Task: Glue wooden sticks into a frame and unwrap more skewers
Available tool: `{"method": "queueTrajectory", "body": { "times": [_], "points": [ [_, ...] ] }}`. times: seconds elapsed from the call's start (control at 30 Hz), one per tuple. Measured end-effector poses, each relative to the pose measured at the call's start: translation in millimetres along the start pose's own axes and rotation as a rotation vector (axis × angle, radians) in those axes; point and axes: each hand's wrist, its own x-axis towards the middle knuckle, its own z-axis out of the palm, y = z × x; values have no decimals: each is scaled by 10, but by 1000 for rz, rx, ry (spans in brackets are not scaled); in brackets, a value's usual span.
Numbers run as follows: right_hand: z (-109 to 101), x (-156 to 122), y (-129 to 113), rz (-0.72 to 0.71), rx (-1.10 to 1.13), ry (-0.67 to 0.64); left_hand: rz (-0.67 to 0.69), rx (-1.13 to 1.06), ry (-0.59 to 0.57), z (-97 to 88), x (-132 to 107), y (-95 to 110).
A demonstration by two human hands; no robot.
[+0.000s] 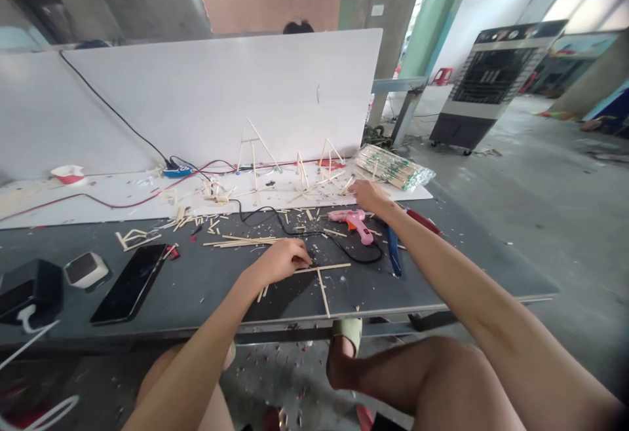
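My left hand [281,261] rests on the dark table [206,287], fingers curled and pinched on a thin wooden stick [328,267] that forms a T with a second stick [323,292]. My right hand [367,195] reaches far over the table, near a wrapped bundle of sticks [393,167]; its fingers are closed on something I cannot make out. A pink glue gun [352,221] lies between the hands, its black cord looping beside it. Several small stick frames [255,146] stand on the white sheet [122,192].
A phone [128,282], a small white device [86,268] and a black box [29,289] lie at the left. Blue-handled pliers [393,251] and a red-handled tool [423,221] lie right of the glue gun. Stick scraps litter the table. A white board [221,90] stands behind.
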Motion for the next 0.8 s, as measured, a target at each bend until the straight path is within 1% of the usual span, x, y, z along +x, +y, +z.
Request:
{"method": "queueTrajectory", "body": {
  "times": [0.23,0.33,0.47,0.6,0.7,0.8],
  "points": [
    [45,35,39,14,1,87,-38,-25,-28,-64,-8,74],
    [4,16,70,65,15,185,-64,-21,-21,-53,-11,87],
    [-172,21,200,153,158,415,-70,2,-26,-45,9,99],
    [-423,93,425,248,298,586,-67,37,-21,-52,18,97],
    [-568,184,595,301,330,671,-79,9,-6,-48,12,72],
    [-633,274,725,337,315,694,-106,-23,-7,-39,6,51]
  ]
}}
